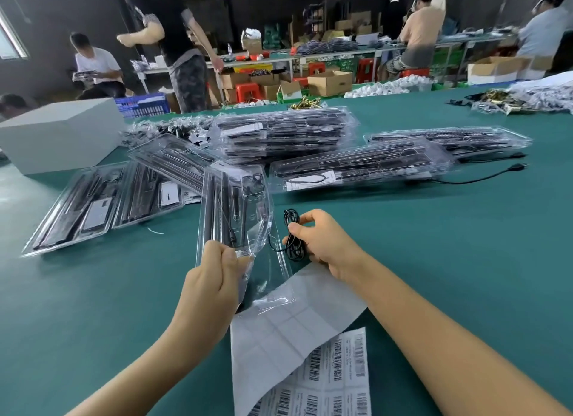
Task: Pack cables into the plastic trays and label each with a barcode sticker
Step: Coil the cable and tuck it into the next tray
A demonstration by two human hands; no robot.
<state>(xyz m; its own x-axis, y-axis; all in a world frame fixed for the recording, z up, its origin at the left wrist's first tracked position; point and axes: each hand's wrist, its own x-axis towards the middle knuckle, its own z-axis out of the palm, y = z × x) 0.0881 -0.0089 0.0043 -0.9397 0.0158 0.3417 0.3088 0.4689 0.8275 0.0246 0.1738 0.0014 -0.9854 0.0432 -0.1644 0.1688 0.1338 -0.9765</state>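
My left hand [214, 279] grips the near end of a clear plastic tray [235, 208], which is lifted and tilted up off the green table [93, 307]; black rods lie in its slots. My right hand [322, 242] pinches a coiled black cable [293, 239] just right of the tray, and one strand of the cable runs toward the tray's edge. A sheet of barcode stickers [335, 372] lies below my hands, partly under a peeled grey backing sheet [294, 319].
Filled trays lie to the left [90, 205], in a stack at the middle [285, 133] and to the right [359, 164]. A white box [59, 133] stands at the far left. Loose cable [483, 177] trails right. Other people work at benches behind.
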